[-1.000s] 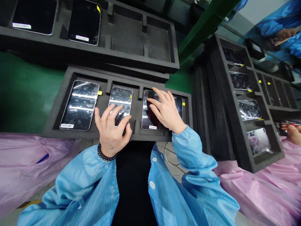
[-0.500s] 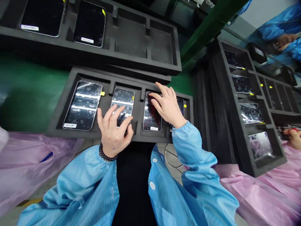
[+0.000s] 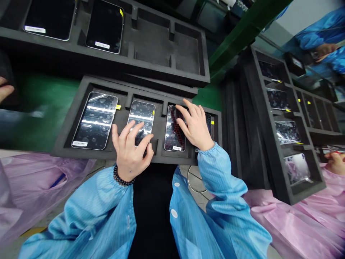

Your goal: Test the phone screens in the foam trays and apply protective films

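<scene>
Loosely spread, both empty, the right hand (image 3: 196, 125) mostly hides one phone (image 3: 208, 125), the left hand (image 3: 132, 150) part of another phone (image 3: 141, 114).

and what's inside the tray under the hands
Four glossy devices; the left hand partly covers the second from left, the right hand the next two; undersides are hidden.

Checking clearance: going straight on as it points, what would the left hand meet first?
Likely the phone second from left in the near tray, which the left hand overlaps in view; whether they touch is unclear.
</scene>
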Demonstrator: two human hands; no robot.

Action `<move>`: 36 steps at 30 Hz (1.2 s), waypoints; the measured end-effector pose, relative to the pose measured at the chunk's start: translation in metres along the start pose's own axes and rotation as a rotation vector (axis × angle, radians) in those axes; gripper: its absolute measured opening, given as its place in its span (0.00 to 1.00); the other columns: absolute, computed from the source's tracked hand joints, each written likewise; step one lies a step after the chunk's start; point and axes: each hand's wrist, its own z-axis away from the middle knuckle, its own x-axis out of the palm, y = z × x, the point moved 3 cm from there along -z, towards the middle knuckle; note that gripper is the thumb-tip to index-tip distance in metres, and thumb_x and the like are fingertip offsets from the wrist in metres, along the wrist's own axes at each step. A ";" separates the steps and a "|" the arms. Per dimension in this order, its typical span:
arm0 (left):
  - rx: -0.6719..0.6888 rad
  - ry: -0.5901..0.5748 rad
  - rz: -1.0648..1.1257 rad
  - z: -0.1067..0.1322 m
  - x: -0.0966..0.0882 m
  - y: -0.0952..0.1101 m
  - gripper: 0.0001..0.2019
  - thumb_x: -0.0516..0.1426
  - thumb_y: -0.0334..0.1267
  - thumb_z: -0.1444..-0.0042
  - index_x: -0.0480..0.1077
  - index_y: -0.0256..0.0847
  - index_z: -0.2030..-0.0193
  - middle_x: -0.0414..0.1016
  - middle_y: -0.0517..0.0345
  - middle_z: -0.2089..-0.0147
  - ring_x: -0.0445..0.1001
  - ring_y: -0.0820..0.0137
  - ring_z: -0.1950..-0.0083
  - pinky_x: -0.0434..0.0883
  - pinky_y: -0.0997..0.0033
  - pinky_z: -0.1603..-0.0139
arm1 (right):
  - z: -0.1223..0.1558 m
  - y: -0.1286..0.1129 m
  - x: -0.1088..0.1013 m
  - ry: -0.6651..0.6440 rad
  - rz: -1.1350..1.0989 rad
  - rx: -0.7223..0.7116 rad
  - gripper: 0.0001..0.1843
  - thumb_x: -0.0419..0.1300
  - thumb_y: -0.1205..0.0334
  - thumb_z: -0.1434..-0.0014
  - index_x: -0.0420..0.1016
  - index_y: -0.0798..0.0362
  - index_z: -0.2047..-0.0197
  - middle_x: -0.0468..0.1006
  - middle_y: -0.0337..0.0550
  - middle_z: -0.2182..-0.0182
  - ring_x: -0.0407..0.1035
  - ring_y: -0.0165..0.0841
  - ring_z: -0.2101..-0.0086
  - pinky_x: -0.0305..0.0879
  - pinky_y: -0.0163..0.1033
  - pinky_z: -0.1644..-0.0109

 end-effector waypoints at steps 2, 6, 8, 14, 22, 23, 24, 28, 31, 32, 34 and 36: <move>0.002 0.001 -0.003 0.000 0.000 0.000 0.12 0.60 0.31 0.46 0.76 0.40 0.54 0.73 0.42 0.40 0.66 0.48 0.32 0.51 0.33 0.27 | -0.001 0.000 -0.001 0.011 -0.015 0.014 0.27 0.45 0.53 0.28 0.60 0.52 0.30 0.58 0.53 0.29 0.57 0.45 0.34 0.46 0.61 0.27; 0.008 0.007 -0.004 0.000 0.000 0.000 0.12 0.61 0.30 0.46 0.76 0.39 0.54 0.73 0.41 0.41 0.67 0.49 0.33 0.52 0.33 0.27 | -0.007 -0.004 -0.002 0.001 -0.007 -0.006 0.25 0.46 0.53 0.28 0.66 0.52 0.34 0.58 0.53 0.29 0.57 0.46 0.34 0.46 0.61 0.27; 0.008 0.004 -0.003 0.000 0.000 0.000 0.12 0.61 0.31 0.46 0.76 0.39 0.54 0.73 0.41 0.40 0.66 0.49 0.32 0.52 0.34 0.26 | -0.011 -0.006 -0.001 -0.003 0.004 -0.025 0.23 0.47 0.54 0.28 0.70 0.51 0.37 0.59 0.53 0.29 0.57 0.46 0.34 0.46 0.61 0.27; -0.006 -0.002 0.002 0.000 -0.001 0.000 0.13 0.60 0.31 0.46 0.76 0.41 0.53 0.73 0.43 0.40 0.66 0.49 0.32 0.51 0.34 0.26 | -0.020 -0.009 0.004 0.001 0.028 -0.053 0.23 0.46 0.53 0.28 0.72 0.50 0.39 0.58 0.52 0.29 0.57 0.47 0.34 0.48 0.63 0.28; -0.020 -0.002 0.023 0.000 0.000 -0.001 0.15 0.60 0.31 0.46 0.76 0.42 0.51 0.72 0.44 0.38 0.66 0.49 0.31 0.51 0.34 0.26 | -0.025 -0.010 0.009 -0.004 0.027 -0.070 0.24 0.47 0.54 0.28 0.73 0.52 0.38 0.58 0.53 0.29 0.57 0.48 0.33 0.48 0.64 0.28; -0.020 -0.002 0.022 0.001 0.000 -0.001 0.15 0.60 0.31 0.46 0.76 0.42 0.51 0.72 0.44 0.38 0.66 0.50 0.31 0.51 0.34 0.26 | -0.025 -0.011 0.008 -0.005 0.027 -0.072 0.24 0.47 0.54 0.28 0.73 0.52 0.38 0.59 0.53 0.29 0.57 0.48 0.33 0.48 0.64 0.28; -0.020 -0.001 0.018 0.001 0.000 -0.001 0.14 0.60 0.31 0.45 0.76 0.42 0.52 0.72 0.44 0.38 0.66 0.50 0.31 0.51 0.34 0.26 | -0.024 -0.012 0.007 -0.006 0.027 -0.073 0.24 0.47 0.54 0.28 0.74 0.52 0.38 0.59 0.53 0.29 0.57 0.48 0.33 0.47 0.64 0.28; -0.008 -0.001 0.001 0.000 0.000 -0.001 0.13 0.60 0.31 0.45 0.76 0.41 0.53 0.73 0.43 0.39 0.66 0.49 0.32 0.52 0.34 0.26 | -0.018 -0.014 0.003 -0.015 0.027 -0.069 0.24 0.46 0.54 0.28 0.76 0.52 0.40 0.61 0.53 0.30 0.57 0.47 0.34 0.47 0.63 0.27; -0.005 0.001 0.001 0.001 0.000 -0.001 0.13 0.60 0.31 0.45 0.76 0.41 0.53 0.73 0.43 0.39 0.66 0.49 0.32 0.51 0.34 0.26 | -0.012 -0.014 0.002 -0.012 0.019 -0.070 0.24 0.46 0.54 0.28 0.77 0.52 0.41 0.62 0.52 0.30 0.57 0.47 0.34 0.47 0.63 0.27; -0.007 0.000 0.004 0.001 0.000 -0.001 0.13 0.60 0.31 0.45 0.76 0.41 0.53 0.72 0.43 0.39 0.66 0.49 0.32 0.51 0.34 0.26 | -0.011 -0.014 0.002 -0.011 0.016 -0.068 0.24 0.46 0.54 0.28 0.77 0.52 0.41 0.61 0.52 0.30 0.57 0.47 0.34 0.47 0.63 0.27; -0.009 -0.003 0.007 0.001 0.000 -0.001 0.14 0.60 0.31 0.45 0.76 0.42 0.52 0.72 0.44 0.38 0.66 0.49 0.31 0.51 0.34 0.26 | -0.009 -0.014 0.002 -0.010 0.014 -0.066 0.23 0.46 0.53 0.28 0.77 0.51 0.42 0.61 0.52 0.30 0.57 0.47 0.34 0.47 0.63 0.27; -0.010 -0.005 0.007 0.001 0.000 -0.001 0.14 0.60 0.31 0.46 0.77 0.42 0.52 0.72 0.44 0.38 0.66 0.49 0.32 0.51 0.34 0.26 | -0.008 -0.013 0.001 -0.008 0.014 -0.063 0.23 0.46 0.53 0.28 0.75 0.51 0.41 0.61 0.52 0.30 0.57 0.47 0.34 0.47 0.63 0.27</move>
